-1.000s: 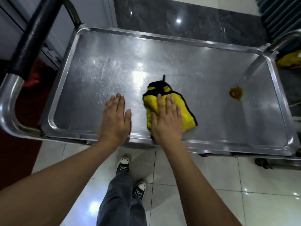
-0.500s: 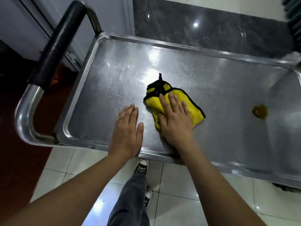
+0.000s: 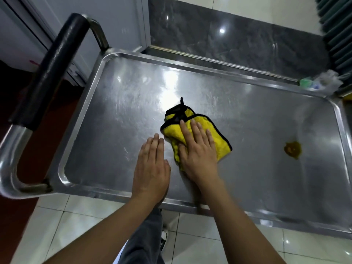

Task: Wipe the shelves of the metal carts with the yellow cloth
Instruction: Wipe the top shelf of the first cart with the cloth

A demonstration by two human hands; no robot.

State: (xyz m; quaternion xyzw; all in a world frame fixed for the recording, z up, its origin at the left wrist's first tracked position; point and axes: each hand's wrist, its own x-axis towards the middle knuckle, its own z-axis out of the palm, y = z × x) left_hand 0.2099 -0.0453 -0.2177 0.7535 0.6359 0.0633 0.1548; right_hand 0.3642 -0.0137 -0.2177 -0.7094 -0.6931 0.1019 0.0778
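Note:
The metal cart's top shelf (image 3: 118,115) fills the view, a shiny steel tray with a raised rim. A folded yellow cloth (image 3: 219,138) with black trim lies near the shelf's middle. My right hand (image 3: 198,151) presses flat on the cloth with straight fingers, covering its near half. My left hand (image 3: 152,166) rests flat on the bare steel just left of the cloth, close to the front rim. A brownish-yellow stain (image 3: 293,149) sits on the shelf to the right of the cloth.
The cart's push handle (image 3: 49,71), black-sleeved on a steel tube, rises at the left end. Crumpled plastic (image 3: 323,81) lies beyond the far right corner. A dark marble strip and a door frame stand behind the cart. My legs and shoes stand on white tiles below.
My right hand has pushed the cloth away from the front rim toward the shelf's middle. My left hand slid forward a little too. The view swung left, showing more of the handle.

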